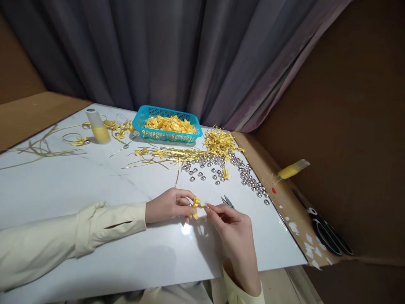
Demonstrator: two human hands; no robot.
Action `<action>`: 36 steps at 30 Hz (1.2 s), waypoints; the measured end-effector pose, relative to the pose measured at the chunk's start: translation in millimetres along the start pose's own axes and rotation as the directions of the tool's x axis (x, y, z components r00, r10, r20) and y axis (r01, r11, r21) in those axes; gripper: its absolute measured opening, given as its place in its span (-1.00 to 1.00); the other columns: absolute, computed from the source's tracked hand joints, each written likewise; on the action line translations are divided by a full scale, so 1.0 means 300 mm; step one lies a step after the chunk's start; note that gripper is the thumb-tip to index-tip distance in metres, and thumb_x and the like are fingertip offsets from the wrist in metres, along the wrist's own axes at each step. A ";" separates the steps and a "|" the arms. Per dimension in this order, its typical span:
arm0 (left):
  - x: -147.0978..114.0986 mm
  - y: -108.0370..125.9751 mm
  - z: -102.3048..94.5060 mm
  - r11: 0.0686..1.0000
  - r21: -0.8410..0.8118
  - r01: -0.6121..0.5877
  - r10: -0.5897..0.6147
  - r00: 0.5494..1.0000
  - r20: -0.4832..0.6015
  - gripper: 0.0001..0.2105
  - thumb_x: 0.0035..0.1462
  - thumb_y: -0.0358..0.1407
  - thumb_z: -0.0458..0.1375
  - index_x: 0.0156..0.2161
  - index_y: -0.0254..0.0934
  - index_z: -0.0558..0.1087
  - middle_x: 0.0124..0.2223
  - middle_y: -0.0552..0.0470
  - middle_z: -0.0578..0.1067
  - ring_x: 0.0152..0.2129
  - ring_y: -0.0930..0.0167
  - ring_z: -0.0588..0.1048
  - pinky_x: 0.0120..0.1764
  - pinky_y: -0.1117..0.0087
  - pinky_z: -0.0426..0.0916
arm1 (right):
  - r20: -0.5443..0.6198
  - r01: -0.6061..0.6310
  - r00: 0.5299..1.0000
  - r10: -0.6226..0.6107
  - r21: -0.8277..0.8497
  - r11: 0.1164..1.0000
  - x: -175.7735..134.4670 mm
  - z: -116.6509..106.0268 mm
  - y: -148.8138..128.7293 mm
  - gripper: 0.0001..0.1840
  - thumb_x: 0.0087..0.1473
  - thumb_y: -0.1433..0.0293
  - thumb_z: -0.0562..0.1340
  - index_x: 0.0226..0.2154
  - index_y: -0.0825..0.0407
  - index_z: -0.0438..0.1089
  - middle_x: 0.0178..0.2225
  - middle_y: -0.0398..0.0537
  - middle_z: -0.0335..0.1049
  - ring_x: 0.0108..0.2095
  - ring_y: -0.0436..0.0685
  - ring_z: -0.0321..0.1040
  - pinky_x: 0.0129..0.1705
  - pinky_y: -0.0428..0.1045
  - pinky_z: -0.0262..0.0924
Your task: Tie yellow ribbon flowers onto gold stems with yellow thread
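My left hand [171, 206] is closed on a yellow ribbon bow [195, 202] just above the white tabletop, and a bit of silver shows by its fingertips. From the left hand a thin gold wire [178, 171] sticks up and away. With thumb and forefinger, my right hand [233, 226] pinches the end of a thin gold strand [203, 207] that comes out of the bow. Behind the right hand's fingers lie small scissors [227, 201], partly hidden.
A blue basket [145, 110] holds yellow bows. Nearby lie a bundle of gold wires [177, 154], a yellow ribbon heap [221, 141] and scattered silver rings [249, 179]. A glue bottle [98, 126] stands left; black-handled scissors [327, 232] and another bottle [292, 169] are right.
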State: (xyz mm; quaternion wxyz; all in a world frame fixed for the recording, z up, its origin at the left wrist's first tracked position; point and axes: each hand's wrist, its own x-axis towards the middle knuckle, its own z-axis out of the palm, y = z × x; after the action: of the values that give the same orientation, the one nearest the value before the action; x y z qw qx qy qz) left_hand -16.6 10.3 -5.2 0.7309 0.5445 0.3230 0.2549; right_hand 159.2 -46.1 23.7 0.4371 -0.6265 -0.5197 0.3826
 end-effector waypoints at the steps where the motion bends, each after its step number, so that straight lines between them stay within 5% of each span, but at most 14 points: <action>1: -0.001 -0.001 0.001 1.000 0.014 0.008 -0.008 1.000 0.019 -0.73 -0.07 -0.23 0.30 -0.28 -0.36 0.44 -0.44 0.02 0.53 -0.56 0.45 0.41 -0.41 0.42 0.31 | -0.044 0.027 0.999 -0.028 -0.033 0.999 -0.002 0.007 -0.004 -0.76 -0.12 0.25 0.31 -0.64 0.07 0.49 -0.61 -0.06 0.45 -0.61 0.01 0.16 -0.54 -0.07 0.09; 6: -0.001 0.015 0.001 1.000 0.017 -0.004 0.004 1.000 0.029 -0.81 -0.10 -0.27 0.30 -0.37 -0.34 0.46 -0.39 0.00 0.54 -0.45 0.42 0.44 -0.34 0.43 0.29 | -0.124 0.059 0.990 -0.063 -0.041 0.997 0.005 0.036 -0.007 -0.79 -0.17 0.31 0.26 -0.70 0.06 0.36 -0.65 -0.11 0.38 -0.61 0.00 0.14 -0.53 -0.08 0.08; 14: 0.013 0.046 -0.035 0.947 -0.287 0.146 -0.115 0.986 0.123 -0.78 -0.20 -0.23 0.31 -0.45 -0.37 0.52 -0.46 -0.02 0.46 -0.54 0.46 0.30 -0.50 0.46 0.11 | 0.086 -0.085 0.994 0.070 0.185 0.979 0.030 0.005 0.013 -0.80 -0.13 0.32 0.28 -0.42 0.12 0.45 -0.71 -0.34 -0.01 -0.66 -0.10 -0.09 -0.62 -0.15 -0.15; 18: 0.010 0.031 -0.031 0.880 -0.413 0.233 -0.177 0.969 0.171 -0.76 -0.22 -0.25 0.36 -0.49 -0.39 0.48 -0.53 0.02 0.40 -0.58 0.49 0.27 -0.51 0.47 0.11 | 0.297 -0.243 0.943 0.150 0.306 0.920 0.025 0.001 -0.002 -0.70 -0.07 0.21 0.31 -0.35 0.12 0.48 -0.70 -0.28 0.14 -0.69 -0.12 -0.06 -0.67 -0.16 -0.21; 24: 0.009 0.010 -0.036 0.825 -0.506 0.252 -0.174 0.965 0.196 -0.78 -0.17 -0.29 0.37 -0.46 -0.40 0.48 -0.49 -0.01 0.43 -0.55 0.46 0.34 -0.41 0.41 0.24 | 0.440 -0.389 0.882 0.171 0.472 0.791 0.021 -0.006 -0.015 -0.71 -0.18 0.21 0.41 -0.54 0.09 0.45 -0.58 -0.17 0.33 -0.68 -0.12 0.05 -0.73 -0.19 -0.12; 36: -0.008 0.019 -0.033 0.830 -0.456 0.321 -0.176 0.926 0.333 -0.78 -0.19 -0.29 0.36 -0.40 -0.43 0.59 -0.52 -0.02 0.42 -0.56 0.47 0.29 -0.38 0.37 0.21 | 0.466 -0.400 0.875 0.135 0.536 0.743 0.026 -0.018 -0.002 -0.72 -0.18 0.30 0.42 -0.64 0.10 0.37 -0.58 -0.20 0.29 -0.66 -0.14 0.05 -0.71 -0.21 -0.14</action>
State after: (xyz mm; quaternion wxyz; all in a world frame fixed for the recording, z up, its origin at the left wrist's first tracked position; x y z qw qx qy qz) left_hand -25.6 16.4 -1.3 0.9120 0.3182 0.2086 0.1531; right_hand 165.5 -39.1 25.8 0.4416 -0.4268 -0.3454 0.7097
